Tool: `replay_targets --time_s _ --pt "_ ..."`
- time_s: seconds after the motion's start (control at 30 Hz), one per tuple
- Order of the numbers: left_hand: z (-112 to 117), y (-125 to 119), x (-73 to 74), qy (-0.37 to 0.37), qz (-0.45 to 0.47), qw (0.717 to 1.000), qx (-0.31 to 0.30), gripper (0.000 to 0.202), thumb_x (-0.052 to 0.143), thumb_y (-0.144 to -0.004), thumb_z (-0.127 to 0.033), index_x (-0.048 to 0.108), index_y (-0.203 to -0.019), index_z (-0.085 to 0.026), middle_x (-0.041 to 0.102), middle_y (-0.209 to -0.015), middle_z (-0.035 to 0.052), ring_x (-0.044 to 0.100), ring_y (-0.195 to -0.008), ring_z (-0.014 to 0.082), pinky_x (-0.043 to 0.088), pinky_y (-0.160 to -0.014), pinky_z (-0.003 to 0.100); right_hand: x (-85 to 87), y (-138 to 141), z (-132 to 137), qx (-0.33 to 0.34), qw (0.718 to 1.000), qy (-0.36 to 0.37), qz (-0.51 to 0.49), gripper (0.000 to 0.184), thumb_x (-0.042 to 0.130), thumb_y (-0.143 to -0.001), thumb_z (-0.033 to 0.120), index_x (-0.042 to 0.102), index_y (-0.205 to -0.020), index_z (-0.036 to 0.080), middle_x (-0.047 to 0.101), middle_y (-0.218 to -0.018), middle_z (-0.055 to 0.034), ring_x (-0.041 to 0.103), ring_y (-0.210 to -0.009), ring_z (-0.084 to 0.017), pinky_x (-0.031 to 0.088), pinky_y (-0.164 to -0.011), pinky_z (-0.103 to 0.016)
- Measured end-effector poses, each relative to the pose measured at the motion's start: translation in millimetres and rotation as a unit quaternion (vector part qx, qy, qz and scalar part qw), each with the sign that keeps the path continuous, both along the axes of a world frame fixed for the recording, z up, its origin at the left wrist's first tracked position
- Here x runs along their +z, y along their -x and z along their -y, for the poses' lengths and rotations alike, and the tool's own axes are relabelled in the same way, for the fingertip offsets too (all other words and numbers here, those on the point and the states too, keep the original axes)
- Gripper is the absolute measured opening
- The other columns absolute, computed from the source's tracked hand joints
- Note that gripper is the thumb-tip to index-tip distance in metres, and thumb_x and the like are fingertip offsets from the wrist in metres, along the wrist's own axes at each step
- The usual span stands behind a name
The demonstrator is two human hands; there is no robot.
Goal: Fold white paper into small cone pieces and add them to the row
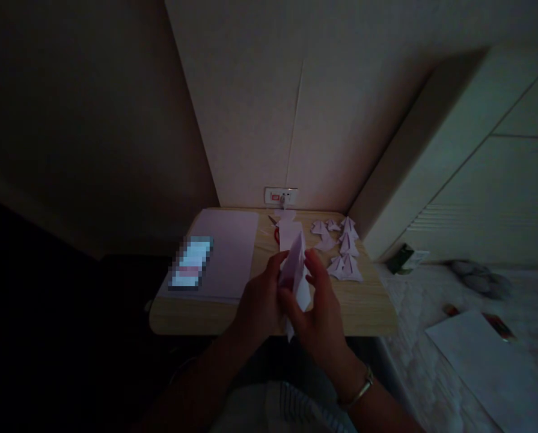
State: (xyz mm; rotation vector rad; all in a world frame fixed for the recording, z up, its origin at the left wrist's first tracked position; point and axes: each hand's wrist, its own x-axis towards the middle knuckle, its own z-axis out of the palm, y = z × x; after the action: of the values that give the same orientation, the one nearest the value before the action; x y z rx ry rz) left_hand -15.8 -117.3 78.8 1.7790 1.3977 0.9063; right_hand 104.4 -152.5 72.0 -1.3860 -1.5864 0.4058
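A folded piece of white paper (296,264) is held up between my two hands, above the front part of a small wooden table (363,313). My left hand (262,297) is closed round its left side. On the other side, the fingers and thumb of my right hand (320,307) grip the paper, and a bracelet circles that wrist. Several small folded paper pieces (347,243) stand at the table's right side. Behind the held paper lie a flat paper sheet (289,231) and scissors with red handles (276,234), partly hidden.
A phone (191,263) with a lit screen rests on a stack of white paper (232,258) at the table's left. A wall socket (281,196) with a plug is behind the table. To the right, a bed (413,319) bears a paper sheet (480,355) and a green box (400,258).
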Motion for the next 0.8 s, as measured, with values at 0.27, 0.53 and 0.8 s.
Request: replay_targets --time_s 0.27,0.53,0.8 --pt "-46 55 14.4 0.14 0.172 0.973 -0.061 0.055 0.07 -0.063 -0.036 0.053 -0.111 -0.015 0.067 -0.094 0.0075 0.064 -0.077 0.0227 0.05 -0.064 0.032 4.4 -57 -33 -0.068 0.963 0.146 -0.214 0.031 0.056 -0.078 0.043 0.058 -0.098 0.019 0.068 -0.091 -0.008 0.062 -0.074 -0.021 0.049 -0.06 -0.029" --pt "-76 55 -34.0 -0.056 -0.26 0.964 -0.031 0.076 0.056 -0.068 -0.01 0.029 -0.138 -0.018 0.043 -0.137 0.0171 0.042 -0.125 0.0314 0.031 -0.102 0.047 -61.4 -66 -71 0.009 0.915 0.307 -0.261 0.039 0.064 -0.066 0.035 0.051 -0.099 0.017 0.069 -0.081 -0.0065 0.064 -0.065 -0.019 0.051 -0.06 -0.032" --pt "-62 22 -94.2 -0.104 -0.356 0.911 -0.182 0.049 0.027 -0.087 -0.016 0.037 -0.136 -0.014 0.036 -0.145 0.0088 0.029 -0.134 0.0242 0.018 -0.109 0.046 -86.3 -70 -72 -0.013 0.926 0.327 -0.187 0.053 0.064 -0.067 0.031 0.045 -0.114 0.019 0.064 -0.074 -0.0006 0.062 -0.06 -0.016 0.048 -0.053 -0.026"
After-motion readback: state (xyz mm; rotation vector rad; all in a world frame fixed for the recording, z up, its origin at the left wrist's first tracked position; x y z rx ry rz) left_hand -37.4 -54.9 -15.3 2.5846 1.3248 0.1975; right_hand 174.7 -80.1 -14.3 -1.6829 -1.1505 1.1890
